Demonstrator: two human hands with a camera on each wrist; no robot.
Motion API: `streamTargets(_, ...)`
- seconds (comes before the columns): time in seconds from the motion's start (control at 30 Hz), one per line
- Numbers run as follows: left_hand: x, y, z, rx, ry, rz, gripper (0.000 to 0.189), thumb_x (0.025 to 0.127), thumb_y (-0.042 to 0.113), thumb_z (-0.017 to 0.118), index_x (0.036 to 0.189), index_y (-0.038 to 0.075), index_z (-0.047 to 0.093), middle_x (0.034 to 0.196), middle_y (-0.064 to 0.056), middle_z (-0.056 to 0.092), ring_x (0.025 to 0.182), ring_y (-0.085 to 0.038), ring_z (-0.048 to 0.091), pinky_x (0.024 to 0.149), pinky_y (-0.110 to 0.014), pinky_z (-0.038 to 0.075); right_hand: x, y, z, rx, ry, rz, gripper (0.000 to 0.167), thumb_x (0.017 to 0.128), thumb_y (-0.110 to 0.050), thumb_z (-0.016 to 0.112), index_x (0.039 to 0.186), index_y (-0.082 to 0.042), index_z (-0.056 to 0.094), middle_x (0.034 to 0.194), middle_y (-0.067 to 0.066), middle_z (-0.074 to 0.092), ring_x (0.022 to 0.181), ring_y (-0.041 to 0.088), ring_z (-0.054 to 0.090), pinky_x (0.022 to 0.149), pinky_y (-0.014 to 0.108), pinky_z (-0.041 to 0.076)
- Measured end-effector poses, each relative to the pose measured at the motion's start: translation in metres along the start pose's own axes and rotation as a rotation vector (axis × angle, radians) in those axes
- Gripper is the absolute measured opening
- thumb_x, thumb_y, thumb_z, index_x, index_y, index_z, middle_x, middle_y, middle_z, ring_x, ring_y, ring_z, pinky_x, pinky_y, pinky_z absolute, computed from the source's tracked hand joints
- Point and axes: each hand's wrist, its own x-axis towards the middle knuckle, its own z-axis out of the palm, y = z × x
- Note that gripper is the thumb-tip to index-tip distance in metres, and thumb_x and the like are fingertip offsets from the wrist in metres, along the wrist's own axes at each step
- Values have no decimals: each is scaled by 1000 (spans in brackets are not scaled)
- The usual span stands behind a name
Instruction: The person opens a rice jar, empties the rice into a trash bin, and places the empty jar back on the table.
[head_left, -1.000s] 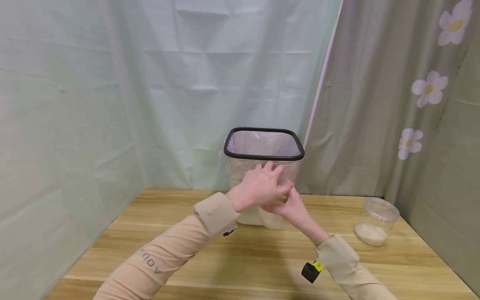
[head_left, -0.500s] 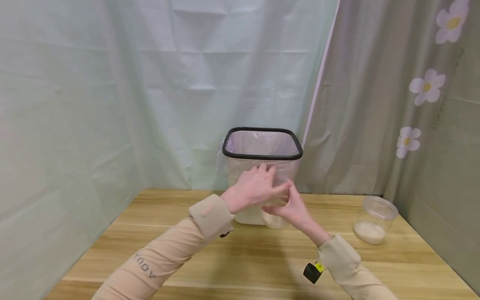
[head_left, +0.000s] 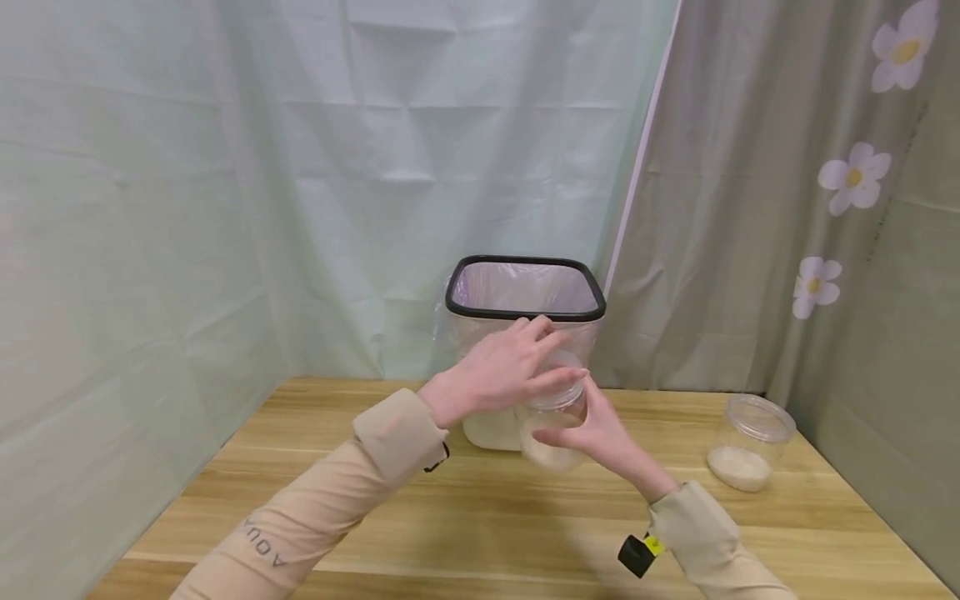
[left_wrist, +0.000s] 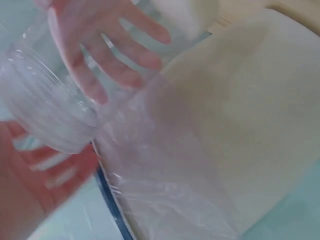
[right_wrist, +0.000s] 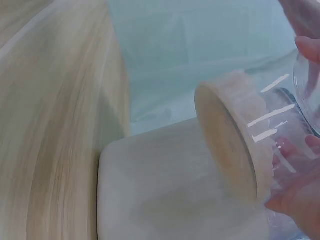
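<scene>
In front of the bin, my right hand (head_left: 600,429) grips the side of a clear plastic jar (head_left: 551,454) with white rice-like grains at its bottom. My left hand (head_left: 501,367) reaches over the top of the jar, thumb along the near side and fingers across the far side, holding the clear lid (right_wrist: 302,82). In the right wrist view the jar (right_wrist: 255,115) is tilted in the picture, its round base showing, and the lid's edge stands a little off the jar's mouth. The left wrist view is blurred, with both hands around the clear plastic.
A pale bin (head_left: 491,429) with a black rim (head_left: 525,315) and a thin clear liner stands on the wooden table (head_left: 480,525) right behind the jar. A second clear jar (head_left: 752,442) with white grains stands at the right. Curtains (head_left: 360,208) enclose the back and sides.
The jar has come slightly toward me, and more of its upper part and lid shows. My left hand has shifted left at the wrist while staying over the jar's top.
</scene>
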Motion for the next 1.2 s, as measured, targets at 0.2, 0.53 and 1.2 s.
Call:
streamTargets(0.2,1,-9,5,-97,17,304,46,88,45,52,125,18,51,124,-3,43,111,-16,40,91,-28,32,-2,-2,-4,-43,-39,20,80,71,-12,77,136,-12,30,126,9,44,105,26,50,84,44,39)
streamTargets(0.53,1,-6,7,-158,-2,368,40,89,45,49,119,20,54,120,4,46,110,-11,39,92,-24,28,-5,-5,-7,5,-79,32,74,73,-18,74,134,-14,33,122,9,46,104,28,50,81,44,40)
streamTargets(1.2,-1,-5,16,-75,30,289,34,91,38,47,114,16,56,108,3,50,94,-13,46,81,-25,36,0,0,0,40,-106,-10,82,74,-11,73,139,-16,25,133,7,38,112,26,45,88,44,37)
